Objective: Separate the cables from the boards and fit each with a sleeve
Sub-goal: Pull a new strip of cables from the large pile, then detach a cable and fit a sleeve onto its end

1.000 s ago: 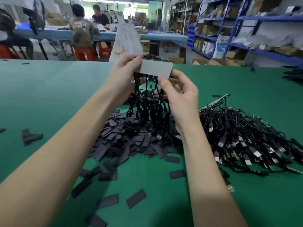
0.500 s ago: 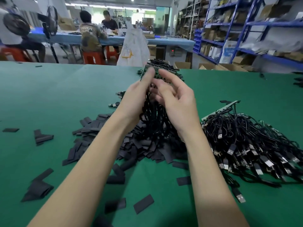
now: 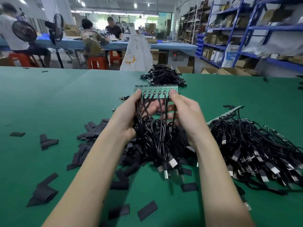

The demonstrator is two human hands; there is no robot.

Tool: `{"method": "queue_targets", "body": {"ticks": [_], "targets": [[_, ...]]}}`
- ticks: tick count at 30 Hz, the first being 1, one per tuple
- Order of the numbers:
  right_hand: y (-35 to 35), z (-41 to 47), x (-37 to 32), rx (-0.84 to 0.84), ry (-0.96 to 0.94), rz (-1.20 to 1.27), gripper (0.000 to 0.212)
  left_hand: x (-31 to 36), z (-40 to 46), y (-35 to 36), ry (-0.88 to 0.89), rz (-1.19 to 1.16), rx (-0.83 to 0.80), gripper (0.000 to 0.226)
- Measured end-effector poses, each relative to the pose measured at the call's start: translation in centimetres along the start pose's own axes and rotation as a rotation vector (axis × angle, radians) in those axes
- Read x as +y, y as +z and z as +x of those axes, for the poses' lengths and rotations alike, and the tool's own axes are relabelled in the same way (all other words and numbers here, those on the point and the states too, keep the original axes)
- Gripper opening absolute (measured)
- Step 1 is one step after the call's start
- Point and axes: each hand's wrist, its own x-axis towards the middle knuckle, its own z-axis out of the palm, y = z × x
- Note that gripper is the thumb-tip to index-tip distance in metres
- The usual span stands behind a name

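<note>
1. A worker's left hand (image 3: 131,118) and right hand (image 3: 188,117) hold a green circuit board strip (image 3: 156,92) above a green bench (image 3: 65,99), thumbs pressed on its two ends and fingers curled beneath it in a firm grip.

2. A row of black USB cables (image 3: 157,138) hangs from the strip's near edge; the cables are attached to it, draping between the palms and trailing down to metal plugs (image 3: 172,163) just above the bench.

3. Beneath the hands lies a scatter of flat black sleeves (image 3: 91,133), with more loose pieces spread toward the near edge of the bench.

4. To the right, a large heap of cables (image 3: 255,148) sits on the bench, with at least one pale board strip (image 3: 229,113) showing at its top, which suggests many cables have yet to be separated.

5. A smaller pile of cables (image 3: 164,76) rests at the far edge of the bench; whether these are sleeved cannot be told from here.

6. Judged from the scene, the work appears far from finished: this strip is not yet split, none of its cables carries a sleeve, and the heap on the right waits.
</note>
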Motion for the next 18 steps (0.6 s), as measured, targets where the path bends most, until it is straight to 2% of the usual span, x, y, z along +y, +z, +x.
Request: {"method": "queue_targets", "body": {"ticks": [4, 8, 13, 18], "targets": [[1.4, 0.5, 2.3, -0.033, 0.227, 0.143, 0.030, -0.9, 0.4, -2.8, -0.169, 0.050, -0.008, 0.034], [2.7, 0.7, 4.8, -0.023, 0.404, 0.266, 0.025, -1.2, 0.8, -4.9, -0.214, 0.146, 0.112, 0.031], [2.5, 0.9, 6.9, 0.021, 0.387, 0.129, 0.024, -1.4, 1.6, -6.2, -0.137, 0.452, 0.179, 0.032], [2.4, 0.9, 7.6, 0.083, 0.263, -0.053, 0.016, -1.2, 2.1, -8.5, 0.001, 1.042, 0.145, 0.039]]}}
